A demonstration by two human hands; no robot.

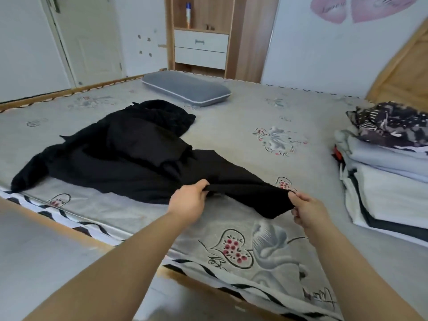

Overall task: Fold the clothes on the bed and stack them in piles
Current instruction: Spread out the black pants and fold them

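Your left hand (188,201) curls its fingers over the near edge of a black garment (234,181), bunching the soft, matte cloth into a small ridge under the knuckles. Your right hand (305,210) pinches the same edge further along, thumb and fingertips closed on the corner, so the fabric stretches in a shallow sagging band between the two hands, just above the mattress (231,117). The garment's lower flap hangs in a blunt rounded tongue below your right thumb.

Behind it, the rest of the black clothes (111,149) lie in a rumpled heap toward the left side of the bed, thick and fuzzy at the far end, smoother in the middle (where one piece ends and the next begins cannot be told). The mattress cover is a pale grey, short-napped fabric printed with hearts and grey flowers, edged with a black-and-white wavy band.

At the right edge sits a stack of folded clothes (384,181): flat white and pale blue layers, with a dark patterned piece crumpled on top. A grey, oblong pillow (185,89) lies at the far side, in front of a wooden shelf unit (201,42) with white drawers.
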